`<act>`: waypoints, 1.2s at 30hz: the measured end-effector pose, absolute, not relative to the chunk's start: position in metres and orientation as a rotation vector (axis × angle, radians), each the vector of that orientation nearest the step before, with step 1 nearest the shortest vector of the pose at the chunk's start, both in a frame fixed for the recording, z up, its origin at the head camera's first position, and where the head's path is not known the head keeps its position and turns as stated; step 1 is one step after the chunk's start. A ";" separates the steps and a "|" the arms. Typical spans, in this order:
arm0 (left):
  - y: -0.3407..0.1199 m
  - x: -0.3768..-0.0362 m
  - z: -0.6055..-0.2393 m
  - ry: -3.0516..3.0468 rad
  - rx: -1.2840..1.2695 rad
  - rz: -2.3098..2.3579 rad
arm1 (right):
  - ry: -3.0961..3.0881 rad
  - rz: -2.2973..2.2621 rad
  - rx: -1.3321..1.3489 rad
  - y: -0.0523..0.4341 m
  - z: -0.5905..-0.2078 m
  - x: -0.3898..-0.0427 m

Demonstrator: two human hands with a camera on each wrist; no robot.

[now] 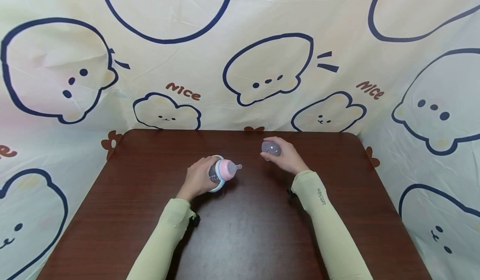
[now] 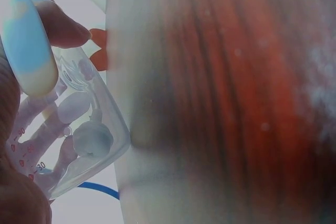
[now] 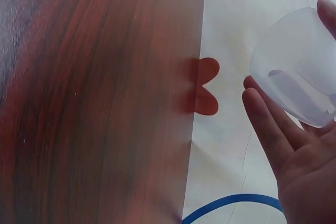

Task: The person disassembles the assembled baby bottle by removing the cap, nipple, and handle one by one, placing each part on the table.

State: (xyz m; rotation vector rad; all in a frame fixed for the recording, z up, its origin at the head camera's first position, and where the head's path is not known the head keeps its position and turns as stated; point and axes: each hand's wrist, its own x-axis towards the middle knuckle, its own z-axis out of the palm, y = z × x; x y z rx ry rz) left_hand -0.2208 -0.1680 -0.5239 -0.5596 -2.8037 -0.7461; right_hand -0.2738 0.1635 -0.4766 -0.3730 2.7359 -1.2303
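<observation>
My left hand point(image 1: 199, 177) grips a baby bottle point(image 1: 213, 173) by its body, tilted with the teat pointing right. The bottle has a pink collar point(image 1: 226, 169), a clear teat and pale blue handles point(image 1: 217, 186). In the left wrist view, the clear bottle wall point(image 2: 113, 114) shows red scale marks and a round weight on a straw inside. My right hand point(image 1: 286, 156) holds a clear domed bottle cap point(image 1: 271, 148) between thumb and fingers, right of the teat and apart from it. The right wrist view shows the translucent cap point(image 3: 294, 61) against the fingers.
A dark brown wooden table point(image 1: 240, 238) lies under both hands. Behind it and at both sides hangs a pale cloth point(image 1: 210, 63) with cartoon outlines. The table's far edge is just beyond my right hand.
</observation>
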 end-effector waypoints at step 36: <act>-0.166 -0.219 -0.523 -2.832 -0.531 -0.776 | 2.830 -1.361 -0.131 0.209 -0.489 -0.296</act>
